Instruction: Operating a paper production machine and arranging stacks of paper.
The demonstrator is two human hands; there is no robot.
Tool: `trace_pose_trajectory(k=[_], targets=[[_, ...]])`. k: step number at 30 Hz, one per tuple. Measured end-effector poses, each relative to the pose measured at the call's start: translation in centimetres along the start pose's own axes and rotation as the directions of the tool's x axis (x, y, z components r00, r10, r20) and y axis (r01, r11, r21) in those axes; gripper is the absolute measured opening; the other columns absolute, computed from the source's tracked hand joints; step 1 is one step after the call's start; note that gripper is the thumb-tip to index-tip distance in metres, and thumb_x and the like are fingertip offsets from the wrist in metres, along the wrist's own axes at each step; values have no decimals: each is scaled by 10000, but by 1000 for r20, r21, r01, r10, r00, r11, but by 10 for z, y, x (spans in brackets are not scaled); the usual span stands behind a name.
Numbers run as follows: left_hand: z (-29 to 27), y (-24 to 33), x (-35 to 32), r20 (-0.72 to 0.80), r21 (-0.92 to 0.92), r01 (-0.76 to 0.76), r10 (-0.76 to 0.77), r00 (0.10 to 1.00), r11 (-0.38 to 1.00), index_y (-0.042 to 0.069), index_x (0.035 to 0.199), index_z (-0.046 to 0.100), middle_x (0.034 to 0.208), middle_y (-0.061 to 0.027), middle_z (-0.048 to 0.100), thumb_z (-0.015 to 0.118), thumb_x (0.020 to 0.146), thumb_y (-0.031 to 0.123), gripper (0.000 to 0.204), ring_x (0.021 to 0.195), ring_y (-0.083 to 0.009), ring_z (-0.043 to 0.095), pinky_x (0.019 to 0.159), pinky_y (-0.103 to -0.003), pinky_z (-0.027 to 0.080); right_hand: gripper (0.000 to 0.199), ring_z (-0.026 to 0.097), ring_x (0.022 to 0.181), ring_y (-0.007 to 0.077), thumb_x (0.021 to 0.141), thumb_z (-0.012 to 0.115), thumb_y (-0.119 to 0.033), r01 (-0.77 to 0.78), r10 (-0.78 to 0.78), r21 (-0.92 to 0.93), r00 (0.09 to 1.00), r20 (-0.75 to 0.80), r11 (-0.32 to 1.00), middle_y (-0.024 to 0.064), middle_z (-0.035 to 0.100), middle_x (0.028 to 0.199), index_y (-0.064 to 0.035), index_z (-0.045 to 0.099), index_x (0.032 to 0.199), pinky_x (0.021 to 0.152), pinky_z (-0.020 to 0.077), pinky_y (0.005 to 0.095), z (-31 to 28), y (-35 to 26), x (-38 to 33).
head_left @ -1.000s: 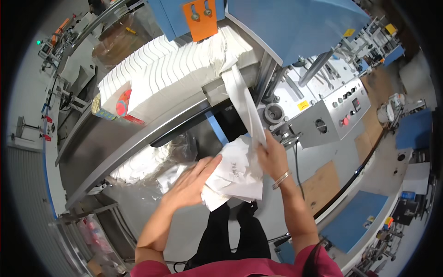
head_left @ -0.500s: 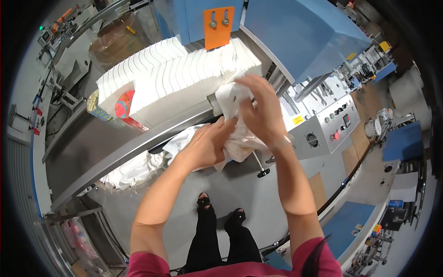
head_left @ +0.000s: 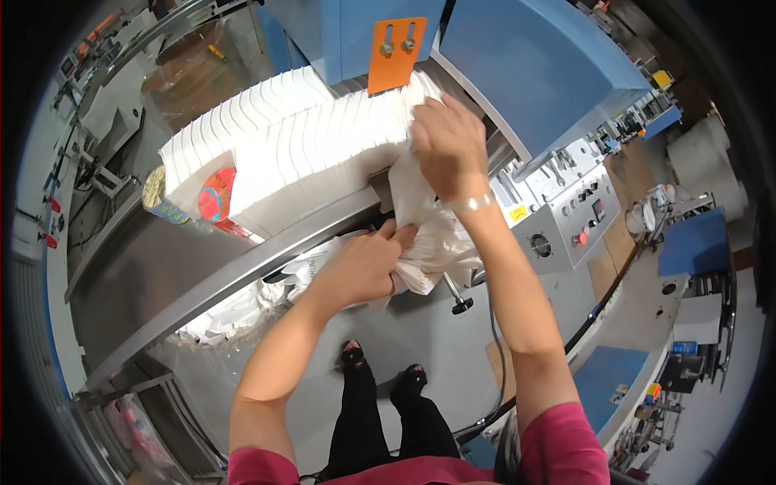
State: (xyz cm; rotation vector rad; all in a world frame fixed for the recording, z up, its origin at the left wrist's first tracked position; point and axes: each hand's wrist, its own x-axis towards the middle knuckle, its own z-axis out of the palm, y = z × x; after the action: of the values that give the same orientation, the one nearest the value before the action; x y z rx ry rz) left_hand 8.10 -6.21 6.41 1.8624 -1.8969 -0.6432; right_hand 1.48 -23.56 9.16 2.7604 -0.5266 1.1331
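White sheets (head_left: 443, 246) hang bunched just right of the frame's centre — the left hand (head_left: 364, 265) has its fingers curled closed on their left side. Above, the right hand (head_left: 451, 149) bends its fingers at the right end of a long white row of stacks (head_left: 315, 158); I cannot tell whether they grip anything. An orange plate (head_left: 396, 61) sits at top centre, beside a blue cover (head_left: 537, 73).
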Motion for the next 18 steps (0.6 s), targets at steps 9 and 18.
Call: trace_pose_trajectory(k=[9, 18], targets=[[-13, 7, 8, -66, 232, -111, 130, 989, 966, 25, 1039, 473, 1210, -203, 461, 559, 644, 48, 404, 756, -398, 562, 667, -445, 460, 618, 594, 955, 238, 789, 655, -420, -824, 569, 562, 499, 653, 78, 199, 609, 1039, 79, 492, 1116, 786, 461, 318, -8, 13, -43], [-46, 26, 9, 41, 121, 15, -21, 999, 993, 54, 1370, 236, 1197, -215, 486, 575, 635, 61, 809, 903, -392, 574, 777, -437, 464, 302, 631, 747, 361, 790, 495, -181, -855, 803, 495, 402, 440, 156, 267, 620, 861, 25, 560, 1001, 659, 493, 387, 19, 7, -46]])
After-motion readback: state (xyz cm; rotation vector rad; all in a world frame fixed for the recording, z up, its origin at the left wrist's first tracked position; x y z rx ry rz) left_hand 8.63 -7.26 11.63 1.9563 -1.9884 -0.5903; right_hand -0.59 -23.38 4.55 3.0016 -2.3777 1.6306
